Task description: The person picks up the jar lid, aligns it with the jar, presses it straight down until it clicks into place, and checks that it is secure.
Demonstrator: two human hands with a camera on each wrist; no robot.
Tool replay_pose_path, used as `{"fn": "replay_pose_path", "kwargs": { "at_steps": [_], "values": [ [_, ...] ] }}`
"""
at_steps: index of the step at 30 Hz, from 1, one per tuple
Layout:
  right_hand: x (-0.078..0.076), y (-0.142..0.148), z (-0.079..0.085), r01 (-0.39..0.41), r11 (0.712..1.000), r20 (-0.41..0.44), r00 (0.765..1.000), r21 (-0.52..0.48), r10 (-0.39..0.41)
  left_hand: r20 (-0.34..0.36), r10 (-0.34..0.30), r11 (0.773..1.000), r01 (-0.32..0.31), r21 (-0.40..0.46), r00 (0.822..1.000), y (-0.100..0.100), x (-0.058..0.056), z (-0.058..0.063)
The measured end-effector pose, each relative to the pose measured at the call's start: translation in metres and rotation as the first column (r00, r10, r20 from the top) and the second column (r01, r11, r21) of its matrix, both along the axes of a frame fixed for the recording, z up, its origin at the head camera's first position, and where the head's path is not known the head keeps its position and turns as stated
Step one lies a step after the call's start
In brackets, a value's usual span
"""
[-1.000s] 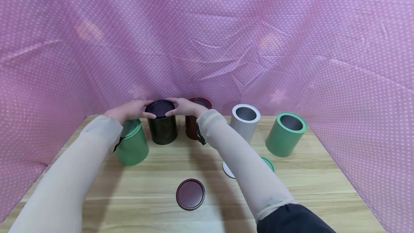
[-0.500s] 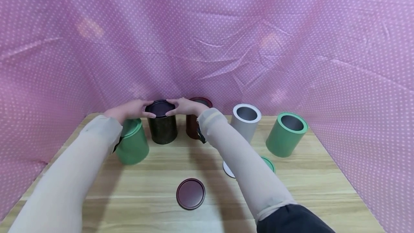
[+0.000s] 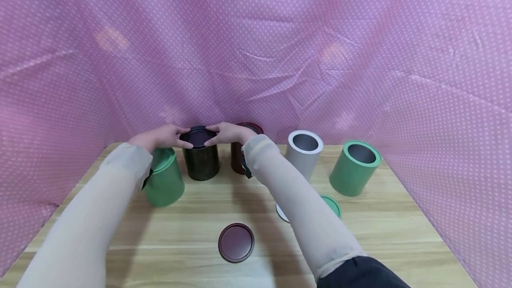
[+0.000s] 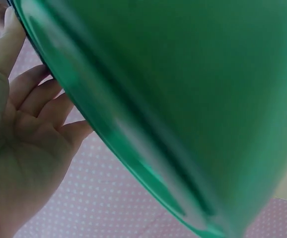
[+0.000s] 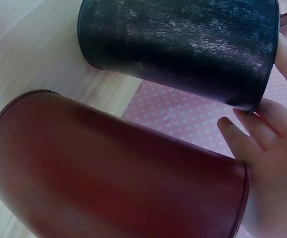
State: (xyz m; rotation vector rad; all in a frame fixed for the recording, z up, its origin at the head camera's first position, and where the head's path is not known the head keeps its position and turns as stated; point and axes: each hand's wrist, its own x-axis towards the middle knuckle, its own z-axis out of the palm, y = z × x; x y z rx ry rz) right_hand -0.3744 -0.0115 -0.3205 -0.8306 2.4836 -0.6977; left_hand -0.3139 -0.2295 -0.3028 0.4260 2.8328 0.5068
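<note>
A black can (image 3: 202,164) stands at the back left of the table with a dark lid (image 3: 198,138) on its top. My left hand (image 3: 162,137) grips the lid's rim from the left, thumb in front and fingers behind. Opposite it, my right hand (image 3: 229,133) holds the rim's right side in the same way. In the right wrist view, fingertips of the right hand (image 5: 277,158) touch the top edge of the black can (image 5: 183,47). A green can (image 4: 198,94) hides part of the left hand's fingers (image 4: 36,94) in the left wrist view.
Below my left wrist stands the lidded green can (image 3: 165,188). A maroon can (image 3: 237,161) is partly behind my right hand. Uncovered white (image 3: 298,161) and green (image 3: 350,176) cans stand right. Maroon (image 3: 236,242), white (image 3: 282,213) and green (image 3: 333,204) lids lie on the table.
The head view has shifted slightly. Both hands keep their places at the black can's rim, and the other cans and lids have not moved.
</note>
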Motion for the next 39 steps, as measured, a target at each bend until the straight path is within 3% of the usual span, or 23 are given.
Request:
{"fn": "replay_pose_path", "kwargs": {
  "at_steps": [3, 8, 14, 29, 39],
  "values": [
    [0.003, -0.001, 0.002, 0.023, 1.0, 0.003, 1.0, -0.001, -0.023, 0.003, -0.006, 1.0, 0.006, -0.014, 1.0, -0.001, -0.003, 0.0],
    [0.005, -0.003, 0.001, 0.052, 0.999, 0.02, 0.998, 0.004, -0.053, 0.066, 0.021, 1.0, -0.021, -0.009, 0.998, 0.001, -0.002, 0.002],
    [0.002, -0.009, 0.002, 0.083, 0.996, 0.012, 0.996, 0.013, -0.083, 0.072, 0.014, 1.0, -0.013, -0.016, 0.997, 0.004, -0.004, 0.009],
    [-0.007, -0.017, 0.014, 0.112, 0.993, 0.041, 0.993, 0.045, -0.114, 0.114, 0.004, 0.998, 0.002, -0.055, 0.993, 0.004, -0.022, 0.019],
    [-0.009, -0.018, 0.013, 0.133, 0.989, 0.057, 0.989, 0.067, -0.137, 0.114, -0.007, 1.0, 0.01, -0.024, 0.993, -0.002, -0.032, 0.013]
  ]
}}
